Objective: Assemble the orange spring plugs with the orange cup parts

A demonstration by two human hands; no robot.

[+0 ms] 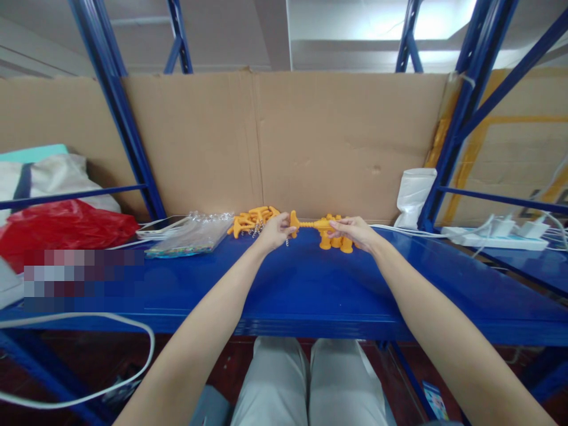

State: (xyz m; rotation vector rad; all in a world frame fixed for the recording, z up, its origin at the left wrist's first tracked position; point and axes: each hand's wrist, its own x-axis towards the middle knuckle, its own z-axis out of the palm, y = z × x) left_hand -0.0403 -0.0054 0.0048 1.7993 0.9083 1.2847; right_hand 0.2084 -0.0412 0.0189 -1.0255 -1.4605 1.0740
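Observation:
Both my hands hold one orange plastic rod-shaped part [310,224] just above the blue shelf [288,290]. My left hand [276,231] is closed on its left end, where a small metal spring hangs below. My right hand [355,232] pinches its right end. Behind my left hand lies a pile of orange T-shaped parts [251,220]. Several more orange pieces [333,239] stand under and behind my right hand.
A clear plastic bag of small items [190,236] lies left of the pile. A red bag [62,228] and cloth sit far left. A white bag [415,192], a power strip [492,239] and cables are on the right. Cardboard [284,142] backs the shelf.

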